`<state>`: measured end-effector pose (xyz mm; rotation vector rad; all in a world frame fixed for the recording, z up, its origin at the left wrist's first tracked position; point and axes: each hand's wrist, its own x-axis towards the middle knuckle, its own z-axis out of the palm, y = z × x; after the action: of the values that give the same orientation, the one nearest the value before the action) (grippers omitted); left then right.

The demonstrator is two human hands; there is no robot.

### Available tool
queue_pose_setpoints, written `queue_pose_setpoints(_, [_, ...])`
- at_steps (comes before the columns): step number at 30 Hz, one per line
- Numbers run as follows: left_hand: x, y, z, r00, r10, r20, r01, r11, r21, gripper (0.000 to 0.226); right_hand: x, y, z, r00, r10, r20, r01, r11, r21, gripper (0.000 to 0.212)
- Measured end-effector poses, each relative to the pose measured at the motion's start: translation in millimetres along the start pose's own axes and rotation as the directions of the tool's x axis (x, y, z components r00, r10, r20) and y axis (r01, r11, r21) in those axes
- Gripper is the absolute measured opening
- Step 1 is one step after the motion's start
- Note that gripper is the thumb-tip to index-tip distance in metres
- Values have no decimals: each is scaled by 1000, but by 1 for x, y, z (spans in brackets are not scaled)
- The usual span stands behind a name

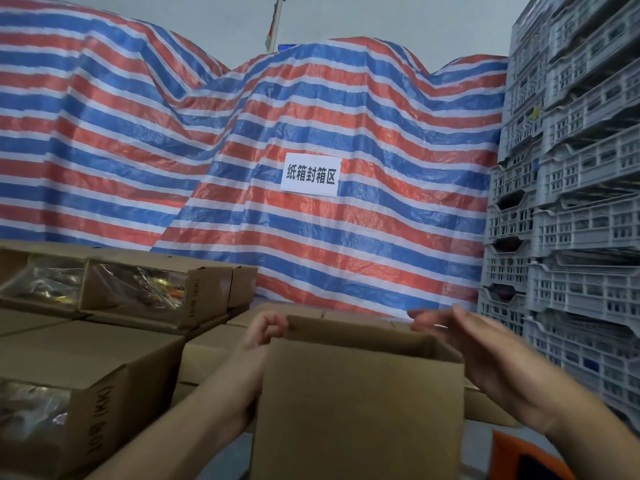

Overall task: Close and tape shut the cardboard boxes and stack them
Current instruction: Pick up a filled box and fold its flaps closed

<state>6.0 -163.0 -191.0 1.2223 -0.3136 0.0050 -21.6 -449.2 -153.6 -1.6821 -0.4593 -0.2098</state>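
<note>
A brown cardboard box (360, 410) stands open right in front of me, its near wall facing the camera. My left hand (265, 329) curls its fingers over the box's far left top corner and grips the edge. My right hand (485, 355) hovers at the box's right side with fingers stretched out, reaching toward the far right rim; whether it touches the cardboard cannot be told. The inside of the box is hidden.
Several open cardboard boxes (149, 289) with plastic-wrapped contents are stacked on the left. A red, blue and white striped tarp (346, 237) with a white sign (310, 174) hangs behind. Grey plastic crates (571, 202) tower on the right. An orange object (519, 459) lies at bottom right.
</note>
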Motion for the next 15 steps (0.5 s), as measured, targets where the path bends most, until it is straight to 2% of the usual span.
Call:
queue_pose_setpoints(2, [-2,0,-1,1000,12,23,-14,998,66,11,4,8,-5,993,-43,-114,54,994,96,30])
queue_pose_setpoints(4, [-2,0,-2,1000,13,13,-15,992,124,10,5,12,-8,986,-67,-152,83,992,100,24])
queue_pose_setpoints(10, [0,-2,-2,997,59,41,-67,969,237,25,4,18,-5,994,-23,-107,22,1000,-6,33])
queue_pose_setpoints(13, [2,-4,-1,997,65,47,-74,972,222,27,5,20,-6,995,-32,-98,30,999,-22,37])
queue_pose_setpoints(15, [3,-5,0,998,49,40,-56,978,203,26,5,20,-5,998,-26,-63,23,999,-45,31])
